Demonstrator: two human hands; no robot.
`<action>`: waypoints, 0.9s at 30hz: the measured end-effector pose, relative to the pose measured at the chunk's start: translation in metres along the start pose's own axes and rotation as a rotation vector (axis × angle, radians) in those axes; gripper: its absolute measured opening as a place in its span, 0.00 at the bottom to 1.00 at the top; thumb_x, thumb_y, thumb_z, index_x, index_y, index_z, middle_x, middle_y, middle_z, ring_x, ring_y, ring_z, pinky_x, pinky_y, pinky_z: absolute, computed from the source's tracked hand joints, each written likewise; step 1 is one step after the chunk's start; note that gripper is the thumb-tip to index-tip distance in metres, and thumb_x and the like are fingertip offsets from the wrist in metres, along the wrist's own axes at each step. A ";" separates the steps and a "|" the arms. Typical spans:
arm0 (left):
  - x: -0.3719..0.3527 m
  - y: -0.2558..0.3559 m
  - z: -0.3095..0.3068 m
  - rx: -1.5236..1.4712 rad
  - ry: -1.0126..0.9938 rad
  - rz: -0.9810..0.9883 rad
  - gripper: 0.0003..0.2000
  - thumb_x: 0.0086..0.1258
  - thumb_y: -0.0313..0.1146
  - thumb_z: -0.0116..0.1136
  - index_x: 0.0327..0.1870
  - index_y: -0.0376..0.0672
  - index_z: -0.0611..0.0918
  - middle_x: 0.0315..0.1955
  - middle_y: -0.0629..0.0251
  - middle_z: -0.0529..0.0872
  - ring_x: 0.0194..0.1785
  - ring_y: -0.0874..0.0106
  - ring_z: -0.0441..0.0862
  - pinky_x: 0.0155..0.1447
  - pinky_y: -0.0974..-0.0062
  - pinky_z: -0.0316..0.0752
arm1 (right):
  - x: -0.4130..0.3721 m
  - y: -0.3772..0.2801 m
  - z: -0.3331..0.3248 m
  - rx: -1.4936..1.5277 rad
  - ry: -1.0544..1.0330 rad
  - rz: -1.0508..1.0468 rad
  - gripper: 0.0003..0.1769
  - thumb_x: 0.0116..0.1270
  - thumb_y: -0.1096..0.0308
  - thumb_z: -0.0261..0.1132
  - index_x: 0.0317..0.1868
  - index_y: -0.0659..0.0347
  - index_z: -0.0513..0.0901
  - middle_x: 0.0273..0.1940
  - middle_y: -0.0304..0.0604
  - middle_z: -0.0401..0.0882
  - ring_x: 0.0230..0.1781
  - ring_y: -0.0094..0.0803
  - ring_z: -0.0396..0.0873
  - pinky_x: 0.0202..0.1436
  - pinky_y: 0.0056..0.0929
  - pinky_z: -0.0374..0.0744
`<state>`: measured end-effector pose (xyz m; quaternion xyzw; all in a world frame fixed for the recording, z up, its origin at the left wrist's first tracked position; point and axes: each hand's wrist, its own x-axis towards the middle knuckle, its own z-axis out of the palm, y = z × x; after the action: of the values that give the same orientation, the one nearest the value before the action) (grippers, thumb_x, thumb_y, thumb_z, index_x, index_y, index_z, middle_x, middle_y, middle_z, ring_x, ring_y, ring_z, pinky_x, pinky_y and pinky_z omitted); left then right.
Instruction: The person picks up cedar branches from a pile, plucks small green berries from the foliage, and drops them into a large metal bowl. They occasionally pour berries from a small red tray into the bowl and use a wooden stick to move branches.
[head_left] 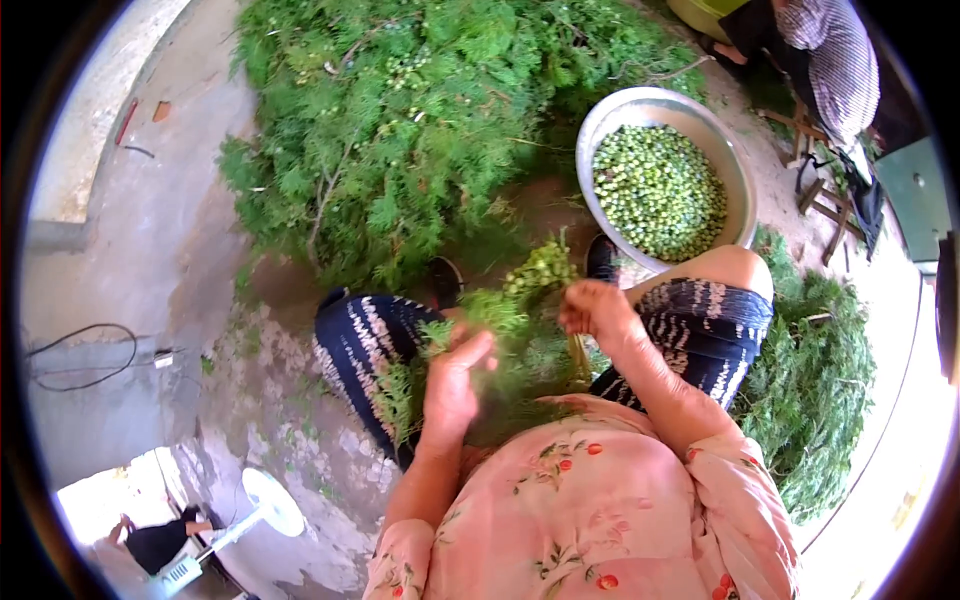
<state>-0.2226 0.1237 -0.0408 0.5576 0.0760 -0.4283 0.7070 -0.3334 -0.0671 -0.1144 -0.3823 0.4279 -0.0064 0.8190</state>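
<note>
My left hand [455, 375] grips a leafy green sprig [500, 310] over my lap. At the sprig's tip hangs a cluster of small green berries [542, 268], and my right hand [598, 308] pinches the stems just beside that cluster. A metal basin [610, 120] holding many picked green berries [658, 190] stands on the ground just beyond my right knee. A big heap of feathery green branches [420, 110] lies in front of me.
More cut greenery [815, 380] is piled at my right side. Another person in a checked shirt [835, 60] sits at the top right near wooden stools. A white fan [268, 505] stands on the concrete at the lower left, beside a black cable [85, 355].
</note>
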 end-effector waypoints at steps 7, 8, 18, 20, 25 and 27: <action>-0.022 0.020 0.029 0.129 -0.174 0.063 0.05 0.61 0.30 0.59 0.29 0.40 0.78 0.23 0.69 0.78 0.25 0.78 0.74 0.29 0.81 0.69 | 0.000 0.042 0.025 -0.231 -0.322 -0.177 0.24 0.56 0.65 0.66 0.50 0.69 0.73 0.42 0.48 0.77 0.42 0.35 0.77 0.43 0.34 0.78; -0.027 0.022 0.034 0.218 -0.240 0.069 0.05 0.61 0.30 0.59 0.30 0.39 0.78 0.23 0.69 0.79 0.25 0.78 0.74 0.30 0.81 0.70 | 0.011 0.055 0.011 -0.078 -0.296 -0.089 0.29 0.55 0.62 0.68 0.53 0.68 0.70 0.43 0.49 0.77 0.42 0.36 0.77 0.45 0.34 0.77; -0.036 0.022 0.059 1.026 -0.615 0.848 0.12 0.47 0.36 0.71 0.22 0.42 0.78 0.25 0.67 0.82 0.29 0.70 0.72 0.36 0.72 0.64 | 0.049 0.028 -0.014 -0.747 -0.243 -0.568 0.24 0.44 0.61 0.68 0.43 0.60 0.77 0.42 0.42 0.77 0.45 0.33 0.75 0.53 0.32 0.73; -0.036 0.024 0.063 1.064 -0.553 0.936 0.12 0.48 0.37 0.70 0.23 0.42 0.79 0.26 0.67 0.83 0.29 0.70 0.73 0.37 0.72 0.64 | 0.048 0.013 -0.016 -1.227 -0.180 -0.737 0.21 0.39 0.60 0.68 0.36 0.57 0.78 0.39 0.42 0.76 0.45 0.36 0.75 0.56 0.34 0.70; -0.045 0.053 0.077 1.303 -0.404 1.095 0.12 0.48 0.36 0.68 0.32 0.42 0.83 0.41 0.67 0.84 0.43 0.68 0.76 0.55 0.64 0.63 | 0.007 -0.057 0.008 -1.654 0.008 -0.899 0.18 0.35 0.63 0.63 0.31 0.56 0.75 0.31 0.41 0.73 0.39 0.41 0.74 0.60 0.43 0.64; -0.041 0.055 0.077 1.417 -0.351 1.246 0.11 0.48 0.35 0.67 0.33 0.44 0.83 0.42 0.68 0.83 0.44 0.68 0.76 0.57 0.63 0.63 | -0.010 -0.082 0.021 -1.684 0.060 -0.760 0.19 0.39 0.65 0.61 0.36 0.58 0.74 0.30 0.40 0.72 0.37 0.42 0.74 0.63 0.47 0.61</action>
<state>-0.2385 0.0795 0.0508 0.7238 -0.6176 0.0007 0.3077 -0.2988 -0.1081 -0.0486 -0.9661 0.1580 0.0288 0.2021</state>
